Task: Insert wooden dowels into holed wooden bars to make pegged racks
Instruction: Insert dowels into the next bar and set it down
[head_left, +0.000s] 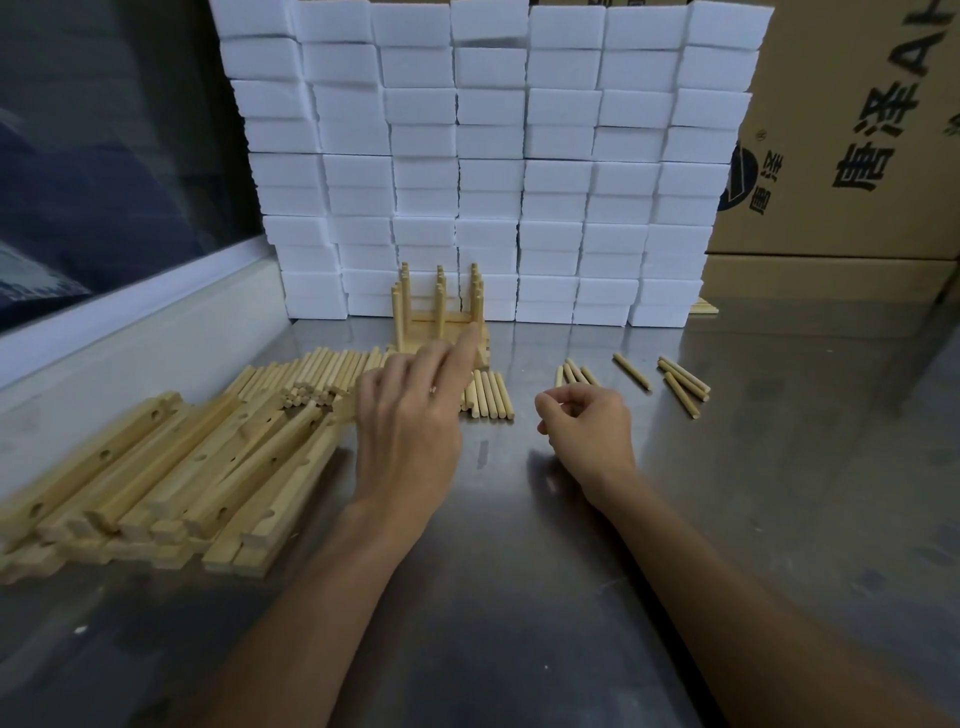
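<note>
Left hand at frame centre, fingers loosely spread, forefinger stretched toward pale pegged wooden racks, hiding part of the round dowel pile. Right hand loosely curled, seemingly empty. Holed wooden bars heaped lower left, cut off at the edge.

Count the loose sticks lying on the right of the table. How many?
About 8 short round wooden dowels: one alone mid-table, about four clustered at far right, about three beyond the right hand, which may hide more.

Bare steel table up front — foam-block wall behind.
</note>
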